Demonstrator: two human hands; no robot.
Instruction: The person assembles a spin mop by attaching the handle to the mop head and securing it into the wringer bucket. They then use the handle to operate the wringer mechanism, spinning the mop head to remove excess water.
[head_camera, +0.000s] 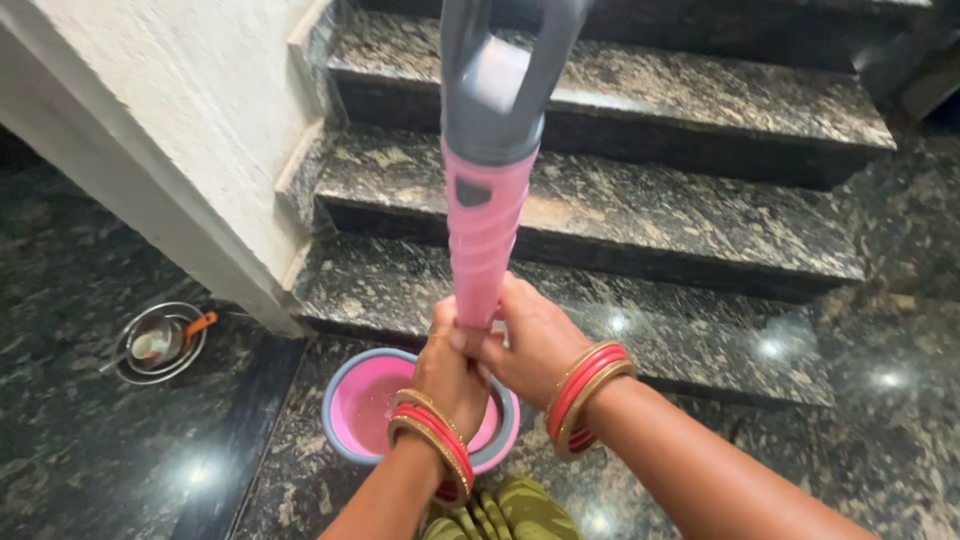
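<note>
1. Nearest: olive-green cloth (505, 512) low between the forearms, red and gold bangles (590, 392) on both wrists.
2. Left hand (448, 375) and right hand (530, 345) both clamped tight round the pink mop handle (480, 250), touching each other, handle upright.
3. Directly beneath the hands: pink bucket (365, 405) with grey rim, on dark granite floor (120, 470).
4. Judged mid-wring, pressing down into the bucket; next calls for a straight, steady push.
5. Off left: steel bowl (160, 343). Beyond the hands: granite steps (650, 215).
</note>
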